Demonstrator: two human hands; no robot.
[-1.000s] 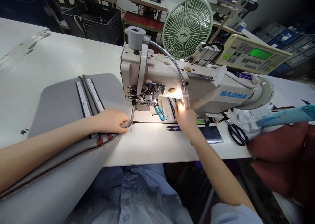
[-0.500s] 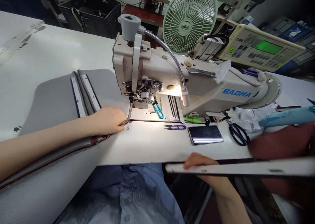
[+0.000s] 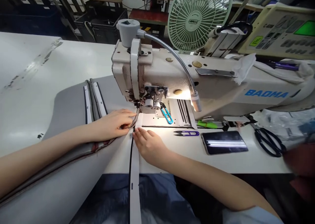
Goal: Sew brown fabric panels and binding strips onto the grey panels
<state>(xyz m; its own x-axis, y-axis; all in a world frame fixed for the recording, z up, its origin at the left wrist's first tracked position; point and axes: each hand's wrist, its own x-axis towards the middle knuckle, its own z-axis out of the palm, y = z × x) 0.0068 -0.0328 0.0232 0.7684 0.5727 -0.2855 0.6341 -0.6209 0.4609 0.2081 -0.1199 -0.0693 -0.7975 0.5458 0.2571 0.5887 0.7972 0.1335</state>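
Note:
A cream BAOMA sewing machine (image 3: 172, 76) stands on the white table (image 3: 49, 69). Grey fabric (image 3: 71, 109) with white and black strips sewn on lies left of the needle. My left hand (image 3: 113, 123) rests on the fabric's edge beside the presser foot, its fingers curled and pressing the edge down. A long white strip with a black edge (image 3: 135, 171) runs from the needle plate over the table's front edge. My right hand (image 3: 147, 145) lies flat on the strip's upper end, fingers stretched toward the needle.
Purple thread snips (image 3: 186, 133), a dark phone (image 3: 223, 142) and black scissors (image 3: 269, 142) lie right of the needle plate. A blue clip (image 3: 167, 115) sits on the plate. A green fan (image 3: 199, 17) and a control panel (image 3: 283, 33) stand behind.
My right hand left the lamp area, picked up a long white strip at the table's front edge, and now lays it under the needle. My left hand stayed on the fabric.

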